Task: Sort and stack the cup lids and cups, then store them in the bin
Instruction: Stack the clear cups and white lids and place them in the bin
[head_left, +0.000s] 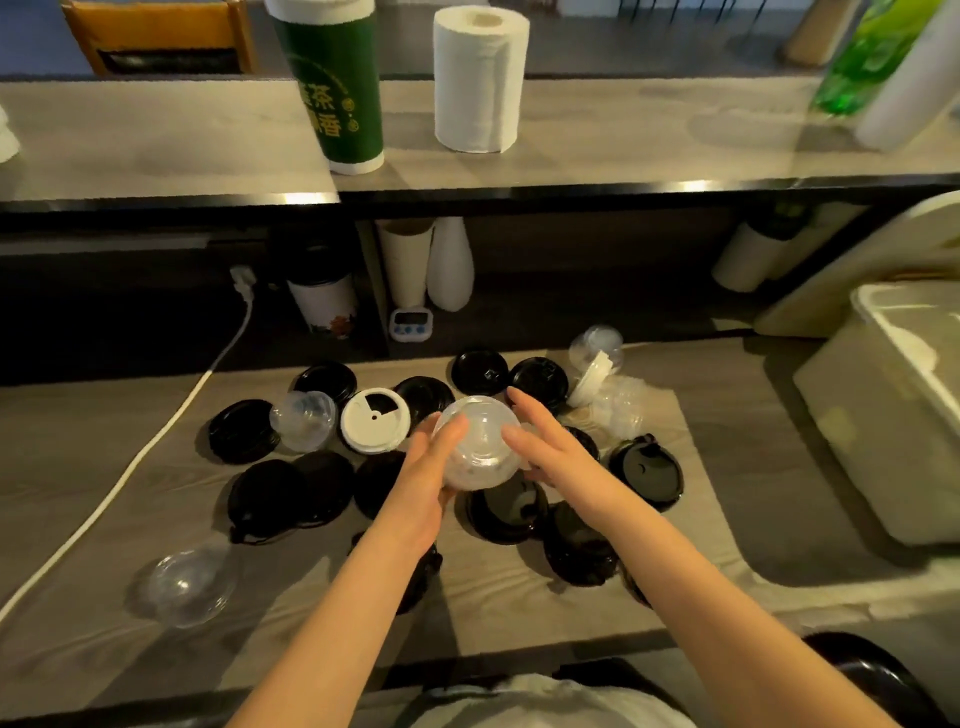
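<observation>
Two hands up over the counter, and between them one clear domed lid (477, 442). The left hand (430, 470) cups it from the near left side, thumb lying across the dome, fingers curled underneath. The right hand (545, 451) is spread wide, fingers long and loose, palm pressed lightly to the lid's right edge; it steadies rather than grips.

Below them, black lids lie scattered flat over the pale mat (691, 499), some overlapping. There's a white lid (375, 420) just left of the hands, touching another clear dome (304, 420) on its far side. One more clear dome (189, 584) sits alone at the near left, well apart from the rest. Behind the right hand, a loose heap of clear lids (618, 402) with a white one tilted against it.

The bin (898, 415) stands off to the right, pale and open, well away from the hands. On the upper shelf, a tall green cup (332, 88) beside a paper towel roll (480, 78). A white cable (156, 441) trails across the left of the counter.
</observation>
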